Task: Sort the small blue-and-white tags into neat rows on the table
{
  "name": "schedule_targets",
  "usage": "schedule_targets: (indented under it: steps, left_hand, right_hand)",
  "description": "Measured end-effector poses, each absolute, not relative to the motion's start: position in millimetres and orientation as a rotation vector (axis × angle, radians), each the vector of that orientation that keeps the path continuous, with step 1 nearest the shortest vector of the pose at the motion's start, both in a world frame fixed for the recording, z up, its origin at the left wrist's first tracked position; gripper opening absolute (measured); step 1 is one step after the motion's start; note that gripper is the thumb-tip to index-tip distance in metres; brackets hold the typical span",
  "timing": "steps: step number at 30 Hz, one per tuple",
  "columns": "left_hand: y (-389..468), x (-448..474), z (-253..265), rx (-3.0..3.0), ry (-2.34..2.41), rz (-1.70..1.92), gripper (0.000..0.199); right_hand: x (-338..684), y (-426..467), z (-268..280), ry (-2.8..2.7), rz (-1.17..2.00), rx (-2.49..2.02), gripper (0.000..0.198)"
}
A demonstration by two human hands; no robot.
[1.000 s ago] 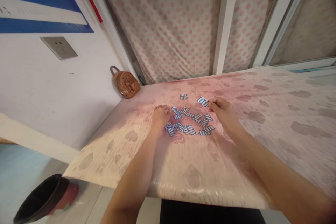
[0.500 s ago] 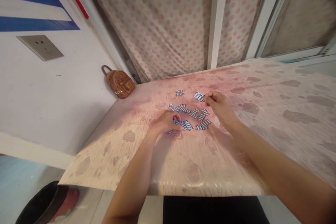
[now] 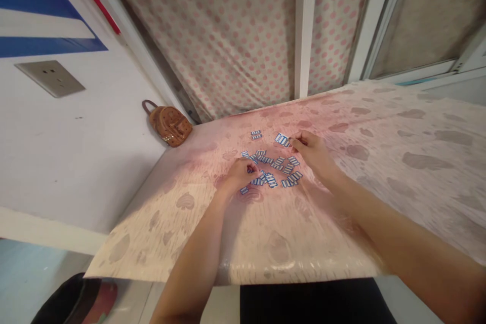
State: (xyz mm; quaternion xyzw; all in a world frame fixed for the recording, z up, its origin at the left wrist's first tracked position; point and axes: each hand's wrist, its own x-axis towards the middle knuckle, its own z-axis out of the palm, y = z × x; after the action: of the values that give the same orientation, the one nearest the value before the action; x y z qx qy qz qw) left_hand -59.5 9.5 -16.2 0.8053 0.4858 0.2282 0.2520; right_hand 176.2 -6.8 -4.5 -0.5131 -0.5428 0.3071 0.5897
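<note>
Small flat pieces, each with white blocks edged in blue, lie loosely in a ring-like pile (image 3: 270,180) on the patterned tablecloth. My right hand (image 3: 309,148) pinches one blue-and-white piece (image 3: 282,139) by its right end, beyond the pile. At the pile's left side is my left hand (image 3: 242,174), its thumb and fingers drawn together over the pieces; whatever is between the fingertips is hidden. Below it lies a single small piece (image 3: 244,190). A neat pair of pieces (image 3: 256,134) rests apart, farther back. Their print is too small to read.
The tablecloth (image 3: 279,245) covers the table to its front edge. A small brown backpack-shaped bag (image 3: 170,125) stands at the back left corner against the wall. Dotted curtains (image 3: 228,35) hang behind, and a dark round container (image 3: 72,298) is on the floor at left.
The view has shifted slightly. My left hand has lifted a little from the pieces, so more of them show beneath it. My right hand keeps its piece in nearly the same place.
</note>
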Motion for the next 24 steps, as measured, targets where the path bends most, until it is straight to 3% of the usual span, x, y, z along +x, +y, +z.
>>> schedule_targets:
  steps: [12, 18, 24]
  left_hand:
    - [32.4, -86.4, -20.2, 2.050, 1.674, 0.980, 0.012]
    - [33.4, -133.8, -6.9, 1.910, 1.791, 0.765, 0.006]
    - [30.8, -140.6, -7.7, 1.883, 1.571, 0.487, 0.029]
  right_hand:
    - [177.7, -7.2, -4.4, -1.265, 0.721, -1.180, 0.015]
    - [178.0, -4.7, -10.3, -1.253, 0.690, -1.195, 0.016]
    - [179.7, -1.8, -16.0, -1.265, 0.683, -1.189, 0.014]
